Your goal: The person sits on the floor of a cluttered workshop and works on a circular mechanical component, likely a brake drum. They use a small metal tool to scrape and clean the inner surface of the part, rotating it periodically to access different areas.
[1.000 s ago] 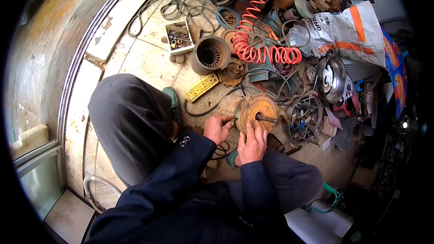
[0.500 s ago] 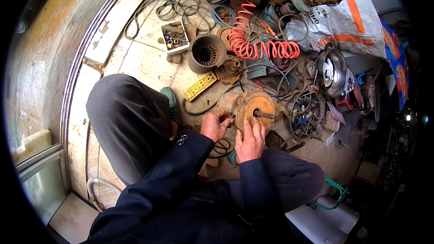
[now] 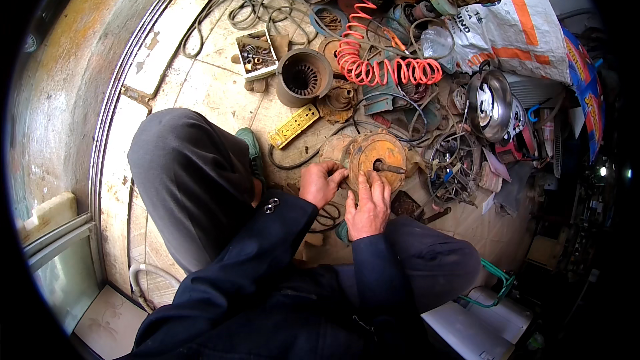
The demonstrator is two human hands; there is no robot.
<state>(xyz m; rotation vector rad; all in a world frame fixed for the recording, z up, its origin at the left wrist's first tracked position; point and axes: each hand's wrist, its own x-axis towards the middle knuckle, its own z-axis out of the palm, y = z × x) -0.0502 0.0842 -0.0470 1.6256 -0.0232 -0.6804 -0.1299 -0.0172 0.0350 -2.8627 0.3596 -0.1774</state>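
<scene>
Just right of the frame's centre, a rusty orange motor cover (image 3: 377, 157) with a short metal shaft (image 3: 390, 168) sticking out of its middle sat on the floor between the person's knees. The left hand (image 3: 320, 183) was closed on the cover's left rim, fingers curled over the edge. The right hand (image 3: 367, 207) lay against its lower edge, fingers spread upward and touching the orange face below the shaft. Above it, a coiled red hose (image 3: 373, 60) snaked toward the top of the frame. A dark round motor housing (image 3: 303, 79) stood upper left of the cover, with a yellow power strip (image 3: 293, 127) between them.
</scene>
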